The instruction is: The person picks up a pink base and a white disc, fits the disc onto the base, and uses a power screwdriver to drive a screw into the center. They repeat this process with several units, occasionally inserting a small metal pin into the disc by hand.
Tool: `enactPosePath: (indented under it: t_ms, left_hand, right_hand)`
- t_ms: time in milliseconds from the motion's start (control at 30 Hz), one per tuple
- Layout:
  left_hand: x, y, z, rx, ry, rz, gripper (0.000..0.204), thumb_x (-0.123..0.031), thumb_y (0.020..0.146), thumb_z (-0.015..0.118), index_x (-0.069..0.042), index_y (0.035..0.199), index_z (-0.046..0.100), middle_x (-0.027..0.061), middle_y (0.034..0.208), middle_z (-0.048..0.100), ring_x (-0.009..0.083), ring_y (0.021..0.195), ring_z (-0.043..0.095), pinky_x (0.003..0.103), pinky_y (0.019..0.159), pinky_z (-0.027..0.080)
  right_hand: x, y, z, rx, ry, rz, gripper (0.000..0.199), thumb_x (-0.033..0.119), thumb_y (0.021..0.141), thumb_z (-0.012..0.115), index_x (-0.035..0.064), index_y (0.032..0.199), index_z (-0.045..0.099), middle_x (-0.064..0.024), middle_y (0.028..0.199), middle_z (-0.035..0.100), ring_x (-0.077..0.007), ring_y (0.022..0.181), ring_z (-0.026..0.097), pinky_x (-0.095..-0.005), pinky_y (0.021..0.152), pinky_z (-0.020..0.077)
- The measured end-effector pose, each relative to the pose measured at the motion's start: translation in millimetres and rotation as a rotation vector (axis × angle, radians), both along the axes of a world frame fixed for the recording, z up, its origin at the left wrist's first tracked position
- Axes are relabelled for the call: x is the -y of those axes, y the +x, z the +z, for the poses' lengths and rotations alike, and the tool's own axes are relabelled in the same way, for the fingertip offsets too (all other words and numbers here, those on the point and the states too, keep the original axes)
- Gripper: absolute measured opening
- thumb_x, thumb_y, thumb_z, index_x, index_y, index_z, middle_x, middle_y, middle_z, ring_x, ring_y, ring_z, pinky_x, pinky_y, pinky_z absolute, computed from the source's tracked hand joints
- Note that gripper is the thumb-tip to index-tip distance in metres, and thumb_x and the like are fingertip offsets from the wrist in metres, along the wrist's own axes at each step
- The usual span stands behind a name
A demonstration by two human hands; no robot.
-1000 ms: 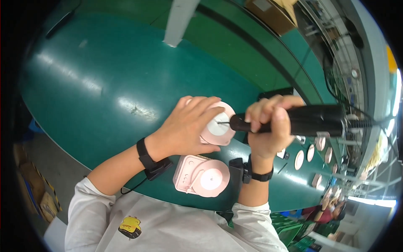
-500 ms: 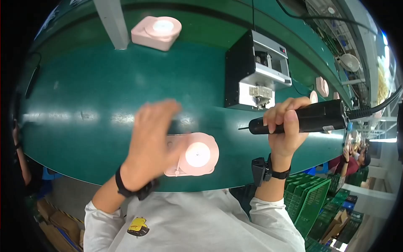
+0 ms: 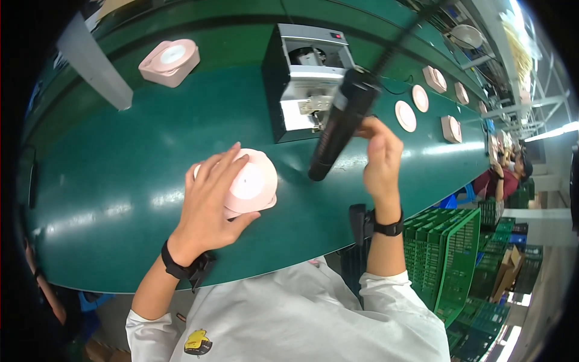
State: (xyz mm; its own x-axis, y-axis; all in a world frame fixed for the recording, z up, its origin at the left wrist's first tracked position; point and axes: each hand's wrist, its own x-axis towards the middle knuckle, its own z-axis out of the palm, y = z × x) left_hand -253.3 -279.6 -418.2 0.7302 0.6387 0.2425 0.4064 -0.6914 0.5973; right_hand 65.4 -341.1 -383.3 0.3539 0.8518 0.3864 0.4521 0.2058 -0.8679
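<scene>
A pink device shaped like a small record player (image 3: 265, 173), with a round white-centred disc on top, rests on the green workbench in front of me. My left hand (image 3: 209, 202) is closed around its left side, fingers over the upper edge and thumb along the near edge. To its right, a black electric screwdriver (image 3: 345, 120) stands nearly upright, its tip end down and its cable running up. My right hand (image 3: 383, 160) is beside the screwdriver with bent fingers. Their tips pass behind the tool, so whether they grip it is hidden.
A black-and-silver machine (image 3: 289, 66) stands beyond the screwdriver. Another pink device (image 3: 170, 63) sits at the back left by a grey post (image 3: 96, 66). Pink discs (image 3: 406, 116) and more devices lie farther right. Green crates (image 3: 437, 259) are stacked by the bench's right front edge. A co-worker (image 3: 503, 178) is at far right.
The screwdriver has swung from level in my right hand's grip to nearly upright. My left hand has settled onto the pink device, now farther from the bench edge. The whole view has shifted.
</scene>
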Motion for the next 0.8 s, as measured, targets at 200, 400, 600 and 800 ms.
enactPosePath:
  t_ms: [200, 400, 600, 800]
  left_hand:
    - [-12.8, 18.7, -1.2, 0.019, 0.094, -0.050, 0.088, -0.032, 0.065, 0.093, -0.004, 0.141, 0.058, 0.0212, 0.155, 0.050, 0.0415, 0.135, 0.051, 0.052, 0.115, 0.033]
    - [-15.2, 14.6, -11.3, 0.095, 0.052, -0.094, 0.084, -0.027, 0.066, 0.092, -0.005, 0.139, 0.058, 0.0214, 0.150, 0.054, 0.0401, 0.134, 0.053, 0.050, 0.113, 0.035]
    - [-42.7, 4.7, -10.9, 0.275, -0.230, -0.032, 0.069, -0.031, 0.073, 0.091, -0.003, 0.128, 0.061, 0.0181, 0.137, 0.062, 0.0364, 0.127, 0.057, 0.045, 0.104, 0.045]
    - [-183.6, -1.5, -34.2, 0.025, -0.293, 0.239, 0.058, -0.034, 0.093, 0.077, 0.001, 0.136, 0.060, 0.0185, 0.134, 0.063, 0.0317, 0.127, 0.058, 0.040, 0.110, 0.045]
  right_hand:
    - [30.7, 118.6, -59.6, 0.496, -0.617, -0.688, 0.046, 0.039, 0.102, 0.067, -0.0061, 0.101, 0.068, -0.0173, 0.090, 0.075, -0.0293, 0.090, 0.073, -0.0413, 0.078, 0.0561]
    - [35.1, 119.3, -75.6, 0.631, -0.769, -0.714, 0.045, 0.039, 0.101, 0.067, -0.0057, 0.100, 0.068, -0.0221, 0.092, 0.075, -0.0439, 0.093, 0.072, -0.0506, 0.083, 0.0549]
    - [76.8, 118.5, -91.2, 0.298, -0.501, -0.588, 0.029, 0.027, 0.100, 0.072, -0.0014, 0.108, 0.069, -0.0106, 0.085, 0.073, -0.0207, 0.079, 0.071, -0.0365, 0.066, 0.0549]
    - [77.6, -3.6, 3.2, -0.209, 0.009, -0.287, 0.041, 0.007, 0.103, 0.064, -0.0028, 0.140, 0.049, -0.0096, 0.092, 0.066, -0.0105, 0.065, 0.059, -0.0247, 0.057, 0.0500]
